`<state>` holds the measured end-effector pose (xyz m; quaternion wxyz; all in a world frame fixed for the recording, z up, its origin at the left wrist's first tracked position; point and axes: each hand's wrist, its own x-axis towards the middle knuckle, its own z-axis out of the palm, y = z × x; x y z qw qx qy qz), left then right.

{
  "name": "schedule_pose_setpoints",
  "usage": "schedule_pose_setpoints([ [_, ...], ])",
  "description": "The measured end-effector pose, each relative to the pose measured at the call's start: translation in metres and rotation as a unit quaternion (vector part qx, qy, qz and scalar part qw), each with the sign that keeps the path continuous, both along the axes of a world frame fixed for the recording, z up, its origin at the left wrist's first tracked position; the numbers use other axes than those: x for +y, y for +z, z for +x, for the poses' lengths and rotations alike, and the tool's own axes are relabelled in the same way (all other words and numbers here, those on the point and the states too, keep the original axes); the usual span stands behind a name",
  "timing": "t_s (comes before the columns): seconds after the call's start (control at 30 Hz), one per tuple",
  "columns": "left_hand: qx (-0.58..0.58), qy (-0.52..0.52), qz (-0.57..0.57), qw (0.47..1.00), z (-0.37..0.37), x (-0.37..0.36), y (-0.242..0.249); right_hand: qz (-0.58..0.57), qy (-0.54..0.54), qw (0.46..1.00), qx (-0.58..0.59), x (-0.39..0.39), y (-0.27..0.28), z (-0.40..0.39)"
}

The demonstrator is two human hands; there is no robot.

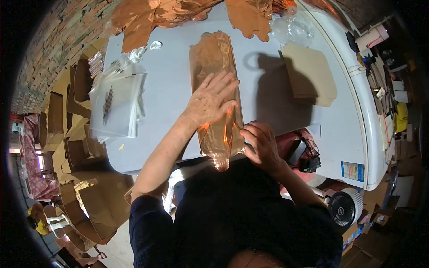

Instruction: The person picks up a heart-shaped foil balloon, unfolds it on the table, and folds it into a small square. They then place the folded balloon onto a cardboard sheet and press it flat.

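Observation:
A flat copper-coloured foil balloon (pixel 214 58) lies lengthwise on the white table in front of me, its near end reaching the table edge by my body. My left hand (pixel 212 99) rests on the balloon's middle, fingers stretched out, pressing the shiny film. At the balloon's lower right edge, my right hand (pixel 261 144) is closed, thumb and fingers pinching the foil's side. Creases with bright reflections run through the foil below my left hand.
More copper foil balloons (pixel 178 13) are heaped at the far edge. Clear plastic bags (pixel 118 105) lie at left, brown cardboard sheets (pixel 308 73) at right. A fan (pixel 344 207) stands at lower right. Open cardboard boxes (pixel 85 196) crowd the left side.

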<state>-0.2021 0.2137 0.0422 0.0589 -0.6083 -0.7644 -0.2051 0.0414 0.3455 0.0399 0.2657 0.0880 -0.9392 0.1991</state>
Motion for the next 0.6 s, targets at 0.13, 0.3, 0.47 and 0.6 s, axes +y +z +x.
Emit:
schedule_pose_setpoints([
  [0.13, -0.002, 0.001, 0.002, 1.0, 0.0, 0.0, -0.002, -0.013, 0.017, 1.0, 0.012, 0.003, 0.005, -0.009],
  [0.3, -0.025, 0.001, -0.002, 1.0, 0.001, 0.0, 0.004, -0.004, 0.0, 1.0, 0.021, 0.008, 0.002, -0.031],
  [0.47, -0.027, 0.002, -0.014, 1.0, -0.002, 0.001, 0.001, 0.03, 0.035, 0.998, 0.048, 0.027, 0.003, -0.069],
  [0.6, -0.041, 0.01, -0.012, 0.999, -0.002, 0.001, 0.001, 0.078, 0.088, 0.993, 0.005, 0.04, 0.015, -0.093],
])
